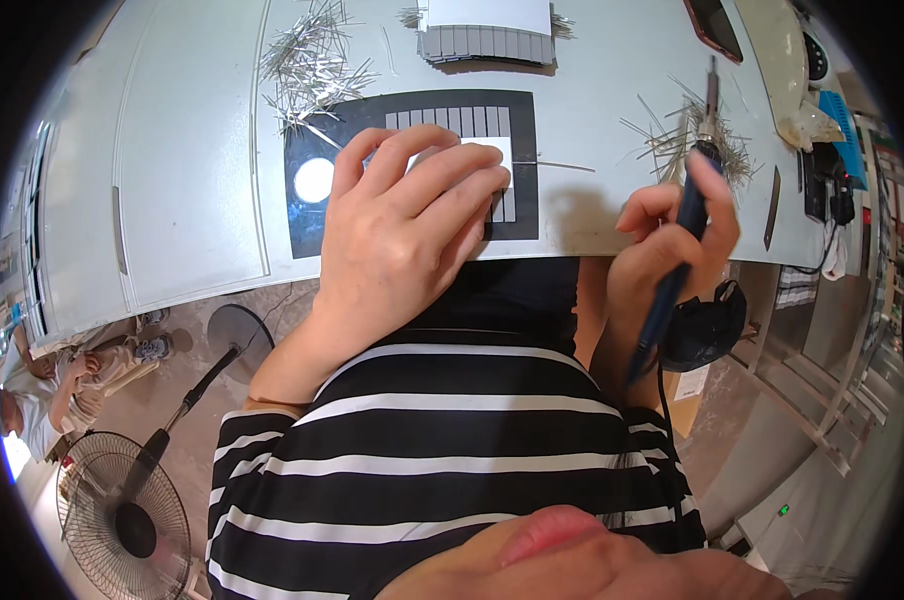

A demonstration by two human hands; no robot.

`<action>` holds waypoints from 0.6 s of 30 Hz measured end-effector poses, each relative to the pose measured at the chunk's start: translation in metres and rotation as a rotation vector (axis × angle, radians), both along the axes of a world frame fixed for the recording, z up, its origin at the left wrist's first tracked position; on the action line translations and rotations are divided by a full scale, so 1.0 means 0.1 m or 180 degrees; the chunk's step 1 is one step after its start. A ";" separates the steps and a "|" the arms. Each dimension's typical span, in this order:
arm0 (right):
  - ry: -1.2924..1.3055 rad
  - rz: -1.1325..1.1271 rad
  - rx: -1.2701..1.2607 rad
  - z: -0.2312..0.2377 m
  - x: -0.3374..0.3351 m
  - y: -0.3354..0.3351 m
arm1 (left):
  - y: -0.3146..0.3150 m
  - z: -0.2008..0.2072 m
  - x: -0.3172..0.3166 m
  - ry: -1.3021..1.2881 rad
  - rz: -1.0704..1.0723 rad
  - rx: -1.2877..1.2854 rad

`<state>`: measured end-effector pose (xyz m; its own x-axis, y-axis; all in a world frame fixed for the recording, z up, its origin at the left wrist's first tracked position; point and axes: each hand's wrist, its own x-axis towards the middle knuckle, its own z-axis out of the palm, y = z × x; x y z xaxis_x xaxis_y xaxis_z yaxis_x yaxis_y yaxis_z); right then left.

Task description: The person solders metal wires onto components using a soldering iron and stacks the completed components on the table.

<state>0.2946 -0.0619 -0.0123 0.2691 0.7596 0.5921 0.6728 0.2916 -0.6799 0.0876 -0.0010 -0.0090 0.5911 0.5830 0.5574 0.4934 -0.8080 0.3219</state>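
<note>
One soldering iron (691,210) | right hand (647,262) | tip away, axis tilted right

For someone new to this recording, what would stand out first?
Probably the black-and-white striped shirt filling the lower middle. Next, the left hand over a dark mat near the center, and the right hand holding a dark pen-shaped tool farther right. A messy heap of thin metal strips at upper left also draws attention.

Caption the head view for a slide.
Left hand over a dark mat with grey strips, right hand holding a soldering iron, thin metal wires piled on the table.
</note>
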 end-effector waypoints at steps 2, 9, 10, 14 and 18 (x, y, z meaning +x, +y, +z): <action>0.0511 -0.0192 0.0279 -0.05 -0.01 0.02 | 0.00 -0.01 0.00 -0.0001 0.0004 0.0008; 0.2577 0.0278 0.0500 0.24 0.45 -0.12 | -0.01 0.00 -0.01 0.0009 0.0033 0.0011; 0.2620 0.0627 0.0393 0.26 0.58 -0.16 | 0.00 0.01 0.01 -0.0011 0.0004 0.0008; 0.2984 0.1927 -0.0031 0.27 0.77 -0.13 | -0.01 0.00 0.00 -0.0012 0.0044 0.0004; 0.2868 0.1551 -0.0671 0.35 0.76 -0.15 | -0.02 -0.01 0.00 -0.0023 0.0069 0.0005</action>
<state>0.3705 -0.0766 0.0224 0.1820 0.9690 0.1673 -0.2669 0.2124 -0.9400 0.0878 -0.0025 -0.0095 0.5743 0.5948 0.5625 0.5084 -0.7977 0.3244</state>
